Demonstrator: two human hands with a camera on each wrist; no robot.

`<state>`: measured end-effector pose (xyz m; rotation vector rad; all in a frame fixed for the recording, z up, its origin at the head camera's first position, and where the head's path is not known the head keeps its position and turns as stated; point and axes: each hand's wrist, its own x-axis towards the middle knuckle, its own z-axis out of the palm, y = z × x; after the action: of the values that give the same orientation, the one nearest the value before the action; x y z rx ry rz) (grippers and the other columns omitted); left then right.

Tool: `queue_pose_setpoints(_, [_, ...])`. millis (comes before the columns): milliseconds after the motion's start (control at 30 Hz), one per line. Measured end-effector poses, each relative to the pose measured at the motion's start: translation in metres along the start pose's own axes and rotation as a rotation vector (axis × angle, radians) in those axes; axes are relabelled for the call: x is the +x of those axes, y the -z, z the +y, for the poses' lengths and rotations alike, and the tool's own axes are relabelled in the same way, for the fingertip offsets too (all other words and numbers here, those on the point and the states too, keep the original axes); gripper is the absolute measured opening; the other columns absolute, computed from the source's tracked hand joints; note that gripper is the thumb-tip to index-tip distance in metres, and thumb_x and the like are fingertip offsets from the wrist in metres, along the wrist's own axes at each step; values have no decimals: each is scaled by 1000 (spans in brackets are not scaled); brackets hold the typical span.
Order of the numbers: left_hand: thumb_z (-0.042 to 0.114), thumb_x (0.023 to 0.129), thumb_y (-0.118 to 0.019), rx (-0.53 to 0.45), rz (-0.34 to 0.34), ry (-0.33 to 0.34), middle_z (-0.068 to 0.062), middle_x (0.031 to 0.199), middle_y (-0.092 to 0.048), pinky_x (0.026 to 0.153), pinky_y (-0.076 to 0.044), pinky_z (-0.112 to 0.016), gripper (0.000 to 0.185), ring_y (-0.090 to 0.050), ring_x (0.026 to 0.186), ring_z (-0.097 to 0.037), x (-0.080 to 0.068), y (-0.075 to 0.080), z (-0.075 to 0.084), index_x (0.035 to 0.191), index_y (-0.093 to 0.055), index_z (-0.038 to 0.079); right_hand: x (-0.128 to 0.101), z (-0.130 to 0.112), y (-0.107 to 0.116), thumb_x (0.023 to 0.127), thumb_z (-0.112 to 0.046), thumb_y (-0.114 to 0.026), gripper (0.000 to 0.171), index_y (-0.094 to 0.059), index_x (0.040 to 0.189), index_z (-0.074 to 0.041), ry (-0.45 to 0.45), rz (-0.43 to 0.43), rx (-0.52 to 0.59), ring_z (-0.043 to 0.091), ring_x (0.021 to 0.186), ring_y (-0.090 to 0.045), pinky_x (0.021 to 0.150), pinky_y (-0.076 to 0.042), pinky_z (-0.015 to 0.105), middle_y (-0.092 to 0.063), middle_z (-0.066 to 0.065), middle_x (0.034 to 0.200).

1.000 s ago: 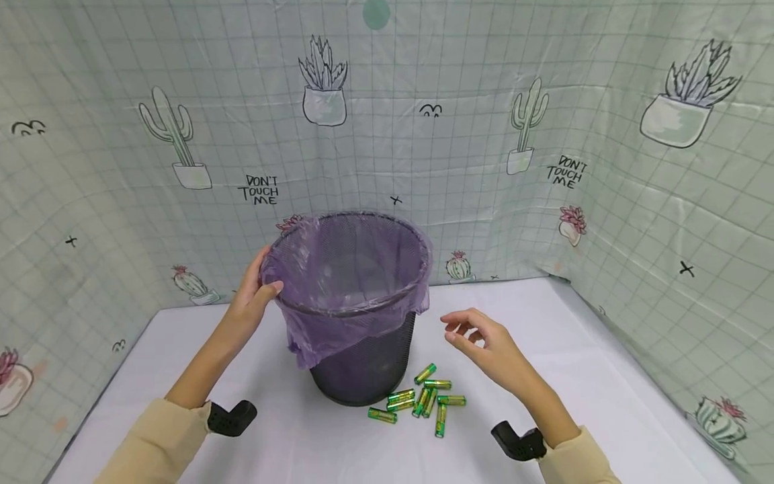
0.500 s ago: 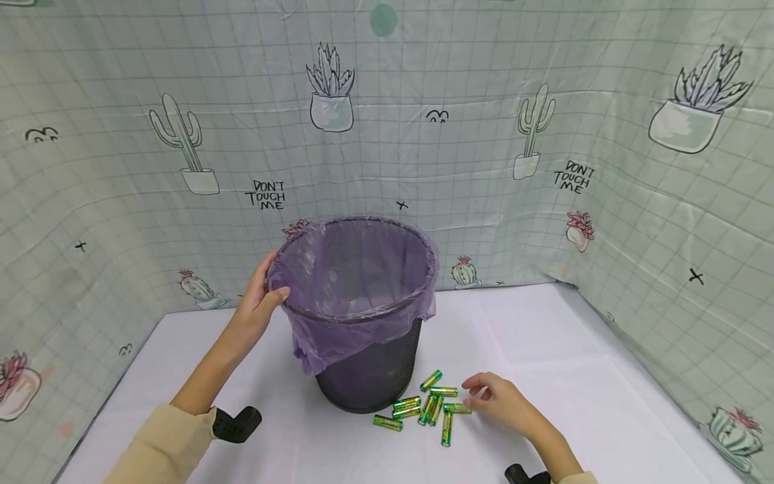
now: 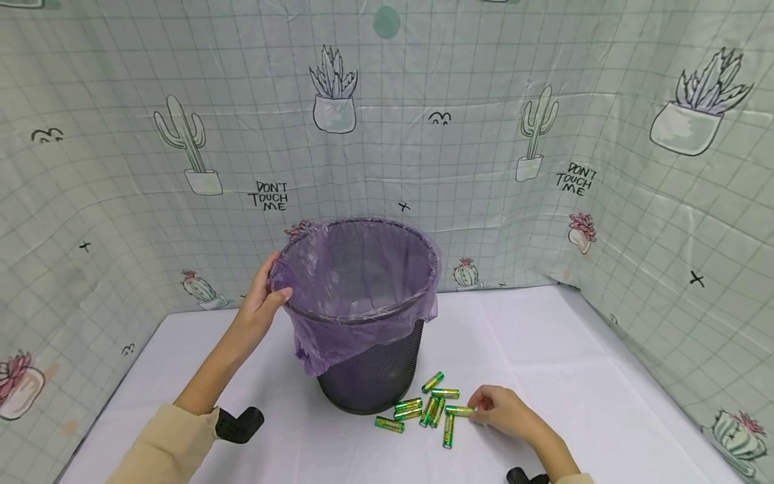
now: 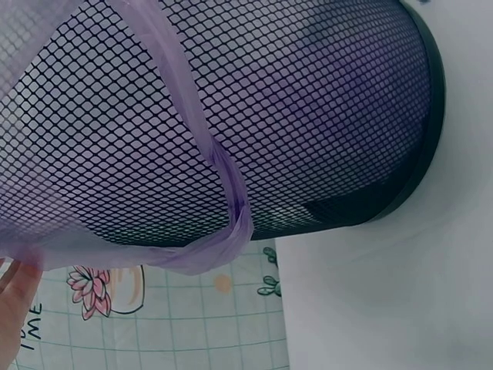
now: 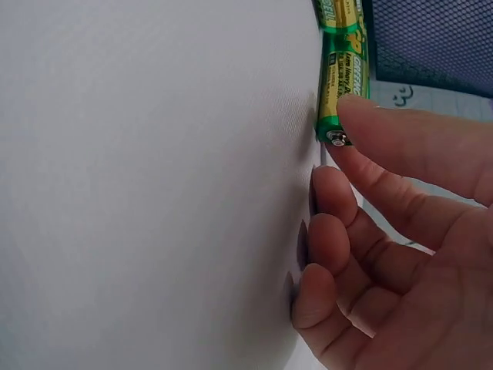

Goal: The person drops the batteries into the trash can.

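A black mesh wastebasket [image 3: 377, 376] stands upright, lined with a purple plastic bag [image 3: 345, 339] folded over its rim. My left hand [image 3: 256, 312] grips the rim on the left side, thumb on the bag and fingers behind. Right of the basket's base, several green and gold batteries [image 3: 408, 415] lie loosely together. At the right end of the group, my right hand [image 3: 504, 411] pinches one battery [image 3: 458, 411] near its end. In the right wrist view, the thumb lies on that battery [image 5: 339, 85], with its terminal facing the hand; the other fingers are curled beside it.
Everything stands on a white-covered table [image 3: 544, 349]. Behind it and at both sides hangs a grid-patterned cloth [image 3: 399, 154] with printed cacti. A black wrist device [image 3: 240, 425] sits on the left wrist, another [image 3: 526, 476] on the right.
My right hand has come down from beside the basket to the rightmost battery and now pinches it. My left hand keeps its grip on the rim. The view has shifted slightly.
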<state>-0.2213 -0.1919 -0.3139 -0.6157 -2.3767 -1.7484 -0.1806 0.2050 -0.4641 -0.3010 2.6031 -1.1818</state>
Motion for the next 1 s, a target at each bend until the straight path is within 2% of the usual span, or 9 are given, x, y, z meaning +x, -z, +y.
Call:
queue_pose_setpoints(233, [14,92,-37,-5,-5,5,-19,154,9,108,-10,-64,69,2,141,-41,0,-1,1,150,1,8,2,1,1,75,-9,-71,18,-60,87,-2,-4,-14,-19,13,64,-43,55,-35,21,-48,0,70])
queue_pose_setpoints(633, [14,93,-36,22,8,23,-21,154,9,107,-11,-65,68,2,140,-43,-1,-2,0,149,1,6,-1,2,4,80,-10,-67,14,-58,86,-2,57,-55,-82,11,66,-46,57,-39,20,-53,1,74])
queue_pose_setpoints(867, [14,93,-35,8,1,18,-22,154,7,107,-13,-64,68,-3,140,-44,0,-2,1,150,2,7,-7,-8,14,86,-8,-60,12,-57,93,1,112,-15,-72,8,69,-46,59,-40,20,-53,1,78])
queue_pose_setpoints(1000, [13,93,-35,9,2,16,-22,154,7,107,-12,-64,68,-3,140,-44,1,-2,3,149,2,6,-7,-19,23,88,-12,-58,14,-57,94,1,165,42,-58,4,71,-45,60,-40,20,-54,1,79])
